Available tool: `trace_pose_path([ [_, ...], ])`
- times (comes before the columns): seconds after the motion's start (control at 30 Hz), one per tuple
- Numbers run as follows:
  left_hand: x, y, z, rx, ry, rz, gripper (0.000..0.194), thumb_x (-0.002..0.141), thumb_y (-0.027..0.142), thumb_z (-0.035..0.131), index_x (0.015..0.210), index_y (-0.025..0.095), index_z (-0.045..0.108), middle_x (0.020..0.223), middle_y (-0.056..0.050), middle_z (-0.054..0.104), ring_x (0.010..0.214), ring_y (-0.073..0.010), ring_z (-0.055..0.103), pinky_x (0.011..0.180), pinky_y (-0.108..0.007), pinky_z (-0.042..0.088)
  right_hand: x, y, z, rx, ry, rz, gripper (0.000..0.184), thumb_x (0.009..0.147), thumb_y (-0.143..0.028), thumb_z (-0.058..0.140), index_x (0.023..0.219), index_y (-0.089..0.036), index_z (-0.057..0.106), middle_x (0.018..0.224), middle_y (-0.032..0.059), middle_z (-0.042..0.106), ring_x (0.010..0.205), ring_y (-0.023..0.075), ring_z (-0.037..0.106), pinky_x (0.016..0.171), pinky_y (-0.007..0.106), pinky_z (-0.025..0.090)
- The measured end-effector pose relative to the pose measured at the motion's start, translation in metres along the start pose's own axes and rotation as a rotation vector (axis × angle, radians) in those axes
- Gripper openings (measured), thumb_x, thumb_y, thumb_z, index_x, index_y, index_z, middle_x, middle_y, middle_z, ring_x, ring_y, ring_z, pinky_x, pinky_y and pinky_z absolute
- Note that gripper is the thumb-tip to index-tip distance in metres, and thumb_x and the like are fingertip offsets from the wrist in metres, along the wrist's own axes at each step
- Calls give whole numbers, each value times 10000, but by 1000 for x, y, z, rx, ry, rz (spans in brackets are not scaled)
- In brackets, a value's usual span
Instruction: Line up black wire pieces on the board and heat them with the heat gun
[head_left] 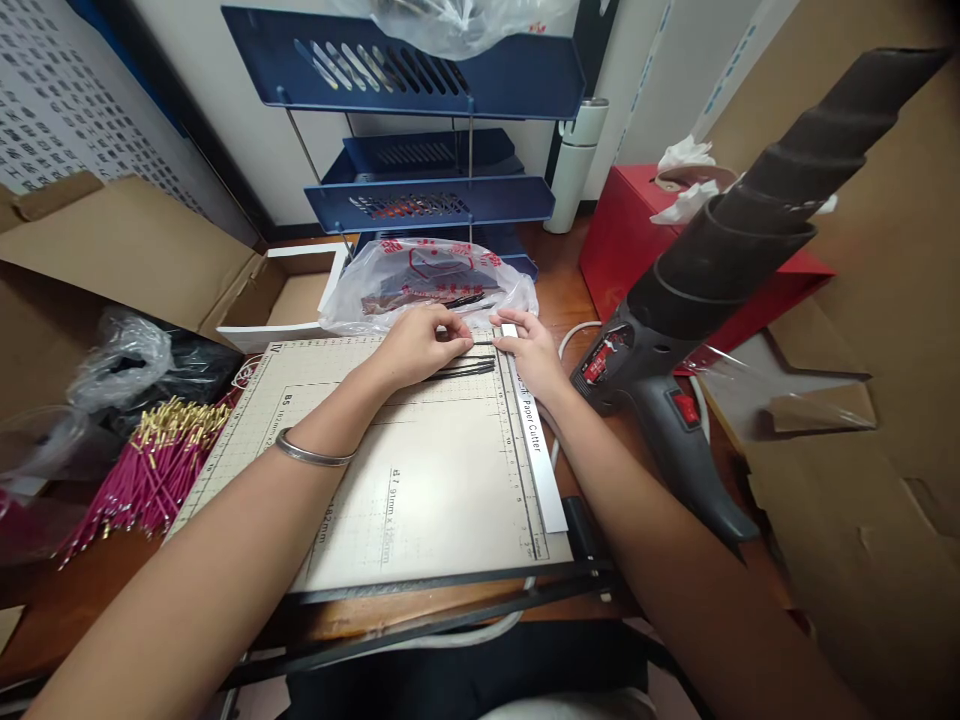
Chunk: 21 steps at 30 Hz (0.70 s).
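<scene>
On the paper cutter's cream board [442,480], thin black strips [469,370] lie side by side near its upper right edge. My left hand [424,345] is closed in a pinch on one thin black strip [484,343] just above them. That strip runs across to my right hand [531,352], whose thumb presses at its other end. The fingers of my right hand reach over the white guard strip [538,460] marked "Paper Cutter". Exact fingertip contact is partly hidden.
A clear plastic bag [442,280] with dark strips sits behind the board, below blue tray shelves [427,85]. A heat gun [667,340] stands at right before a red box [622,230]. Pink gold-tipped sticks [161,460] and an open carton [127,250] lie left.
</scene>
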<state>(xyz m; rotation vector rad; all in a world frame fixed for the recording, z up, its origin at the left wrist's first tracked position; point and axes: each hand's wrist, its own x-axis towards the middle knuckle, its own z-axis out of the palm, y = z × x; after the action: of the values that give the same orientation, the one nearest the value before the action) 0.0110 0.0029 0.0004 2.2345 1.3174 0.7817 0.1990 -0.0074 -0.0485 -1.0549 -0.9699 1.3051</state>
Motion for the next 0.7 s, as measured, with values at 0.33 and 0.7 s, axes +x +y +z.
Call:
trace_pose_path([
  [0.33, 0, 0, 0, 11, -1, -8, 198, 834, 331, 705, 840, 164, 810, 824, -39, 728, 715, -167, 572, 773, -320, 457, 2, 1, 0, -28, -12, 16, 462, 615, -158, 689, 1063, -237, 607, 1251, 59, 721, 1230, 264, 670, 1195, 494, 473],
  [0.7, 3, 1, 2, 53, 10, 4, 199, 853, 327, 688, 843, 171, 811, 858, -57, 756, 764, -194, 610, 780, -333, 459, 4, -2, 2, -102, 8, 16, 414, 647, -140, 666, 1046, -238, 622, 1198, 56, 725, 1207, 261, 665, 1160, 491, 508],
])
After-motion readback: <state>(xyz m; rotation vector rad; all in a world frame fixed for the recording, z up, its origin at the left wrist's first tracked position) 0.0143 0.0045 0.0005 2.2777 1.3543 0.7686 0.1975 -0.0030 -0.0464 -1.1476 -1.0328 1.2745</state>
